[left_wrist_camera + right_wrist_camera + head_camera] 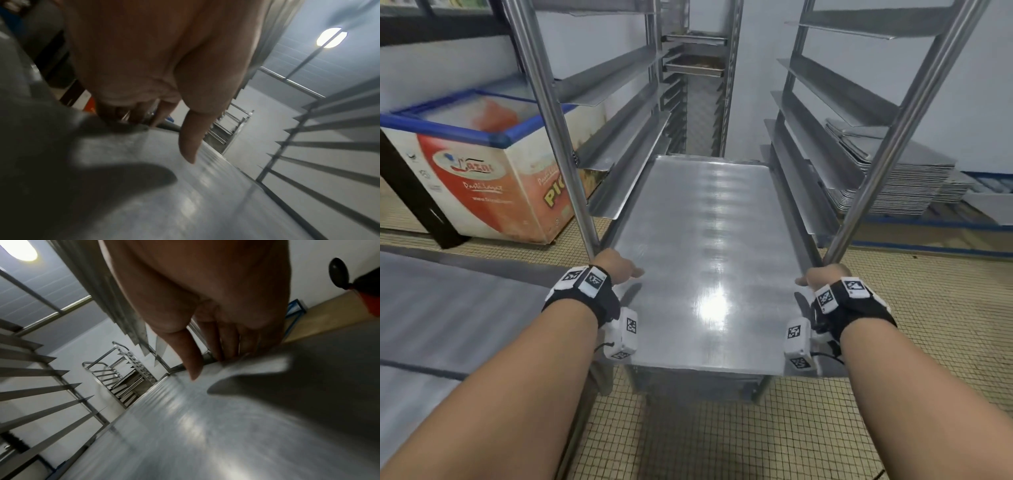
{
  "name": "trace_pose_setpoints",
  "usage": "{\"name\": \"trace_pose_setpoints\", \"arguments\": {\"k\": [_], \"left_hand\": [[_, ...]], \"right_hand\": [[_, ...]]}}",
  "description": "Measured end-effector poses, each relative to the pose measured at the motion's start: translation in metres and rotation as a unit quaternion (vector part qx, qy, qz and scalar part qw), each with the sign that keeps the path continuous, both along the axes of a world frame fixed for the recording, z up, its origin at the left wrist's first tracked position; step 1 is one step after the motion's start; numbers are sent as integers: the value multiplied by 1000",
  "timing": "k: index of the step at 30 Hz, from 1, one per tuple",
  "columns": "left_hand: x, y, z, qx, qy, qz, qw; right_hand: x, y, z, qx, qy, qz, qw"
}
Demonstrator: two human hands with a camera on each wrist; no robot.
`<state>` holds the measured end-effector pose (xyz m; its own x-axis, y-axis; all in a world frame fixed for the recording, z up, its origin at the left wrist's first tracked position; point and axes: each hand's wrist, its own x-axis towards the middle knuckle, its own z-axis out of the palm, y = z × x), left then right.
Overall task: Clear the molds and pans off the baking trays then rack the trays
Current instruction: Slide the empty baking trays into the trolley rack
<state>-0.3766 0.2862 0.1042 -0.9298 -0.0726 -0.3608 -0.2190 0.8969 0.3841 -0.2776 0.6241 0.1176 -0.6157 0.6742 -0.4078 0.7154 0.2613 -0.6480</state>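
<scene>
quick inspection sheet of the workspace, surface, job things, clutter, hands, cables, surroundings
surface: tiled floor, nothing seen on it near the rack
job's things: bare baking tray partway into the rack, near end sticking out
clutter: stacked trays at right
hands: left hand and right hand each grip a side edge of the tray
cables: thin wires at the wrist cameras
surroundings: chest freezer left, second rack behind

Baking tray (709,246): bare metal, brushed finish, glossy with a bright glare patch toward 6 o'clock. Rack (558,113): polished metal tubing with satin sheet-metal runners. Floor (722,438): small matt tiles. Chest freezer (482,178) at 9 o'clock: smooth printed panel, blue plastic rim.
</scene>
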Motion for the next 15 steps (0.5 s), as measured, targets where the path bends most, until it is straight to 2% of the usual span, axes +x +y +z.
{"name": "trace_pose_setpoints", "arguments": {"k": [4, 9, 12, 15], "left_hand": [[38, -6, 13, -42, -25, -122, 991], [88, -17, 7, -66, -55, -263, 961], [105, -22, -7, -78, -48, -307, 947], [120, -19, -14, -115, 0, -335, 935]], "right_hand": [[26, -18, -5, 19, 17, 33, 999], [60, -39, -16, 75, -11, 168, 983], [85, -52, -19, 136, -14, 270, 953], [105, -60, -28, 168, -49, 386, 906]]}}
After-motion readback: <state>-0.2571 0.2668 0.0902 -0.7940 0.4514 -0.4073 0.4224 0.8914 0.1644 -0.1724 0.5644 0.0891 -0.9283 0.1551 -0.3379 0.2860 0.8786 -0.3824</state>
